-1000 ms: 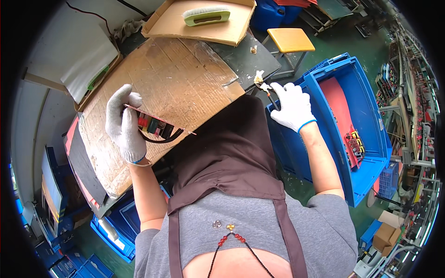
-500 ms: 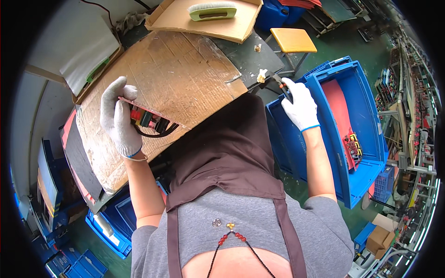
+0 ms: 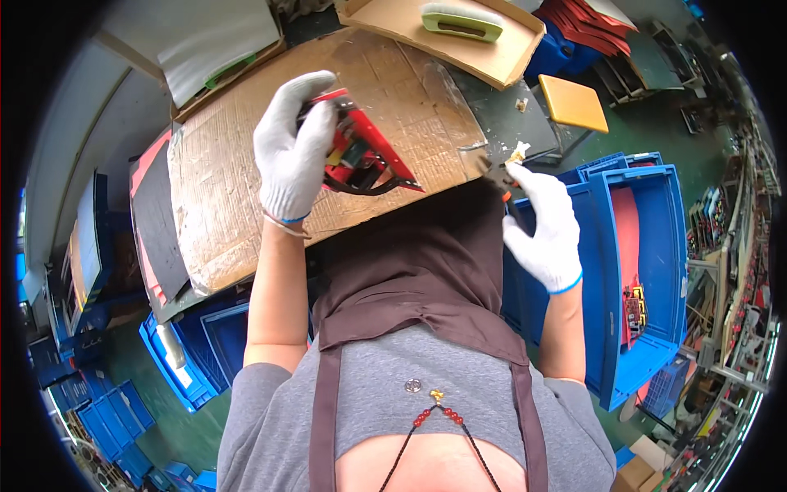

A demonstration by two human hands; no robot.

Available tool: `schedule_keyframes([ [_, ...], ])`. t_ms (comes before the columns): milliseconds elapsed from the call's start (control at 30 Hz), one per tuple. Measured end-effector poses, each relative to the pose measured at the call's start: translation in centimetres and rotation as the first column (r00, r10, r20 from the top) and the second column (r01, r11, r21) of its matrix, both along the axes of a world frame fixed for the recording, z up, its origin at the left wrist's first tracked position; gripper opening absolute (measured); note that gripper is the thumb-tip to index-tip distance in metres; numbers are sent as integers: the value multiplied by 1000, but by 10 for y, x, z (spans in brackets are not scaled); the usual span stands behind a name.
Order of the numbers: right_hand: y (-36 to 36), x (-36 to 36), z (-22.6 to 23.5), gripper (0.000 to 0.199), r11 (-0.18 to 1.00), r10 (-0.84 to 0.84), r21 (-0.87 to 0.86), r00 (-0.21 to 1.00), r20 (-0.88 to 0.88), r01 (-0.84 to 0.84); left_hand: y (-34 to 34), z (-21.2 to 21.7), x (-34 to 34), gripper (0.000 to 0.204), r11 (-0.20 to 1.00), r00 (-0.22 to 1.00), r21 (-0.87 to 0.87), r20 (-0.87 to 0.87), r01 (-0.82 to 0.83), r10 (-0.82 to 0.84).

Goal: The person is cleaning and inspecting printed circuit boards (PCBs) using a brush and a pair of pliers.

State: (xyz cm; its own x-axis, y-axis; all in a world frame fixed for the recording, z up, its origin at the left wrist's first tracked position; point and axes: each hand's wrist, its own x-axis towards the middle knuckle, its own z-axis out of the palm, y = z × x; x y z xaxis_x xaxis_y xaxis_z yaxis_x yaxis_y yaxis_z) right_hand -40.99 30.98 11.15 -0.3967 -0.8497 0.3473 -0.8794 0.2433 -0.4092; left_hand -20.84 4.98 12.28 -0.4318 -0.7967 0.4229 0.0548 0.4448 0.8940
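Observation:
My left hand [image 3: 291, 152], in a white knit glove, grips a red circuit board [image 3: 379, 148] by its edge. The board is tilted above the cardboard-covered bench [image 3: 238, 180]. Dark, red and yellowish parts sit on it, and a black cable [image 3: 369, 189] curves along its lower side. Also gloved in white, my right hand [image 3: 548, 230] is closed around pliers [image 3: 513, 211] with dark handles and a bit of orange. Their head is blurred at the bench's right corner, apart from the board. The fingers hide part of the handles.
A blue crate [image 3: 648, 271] at the right holds a red sheet [image 3: 627, 238] and another circuit board [image 3: 634, 312]. A shallow cardboard box [image 3: 516, 57] with a green-handled brush [image 3: 461, 22] is at the back. Beyond the bench's corner stands a yellow-topped stool [image 3: 574, 104].
The view has shifted. My left hand has brought the board rightward over the bench and turned it so its component side shows more. My right hand has drawn the pliers in nearer the bench corner.

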Motion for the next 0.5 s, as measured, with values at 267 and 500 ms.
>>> schedule_keyframes([
  [267,-11,28,18,74,993,108,-29,982,-154,-114,-4,-2,-14,33,984,988,-166,126,-70,91],
  [500,-17,31,-2,75,1000,-5,-30,960,-280,-4,-4,0,-22,32,965,978,-233,142,-120,156],
])
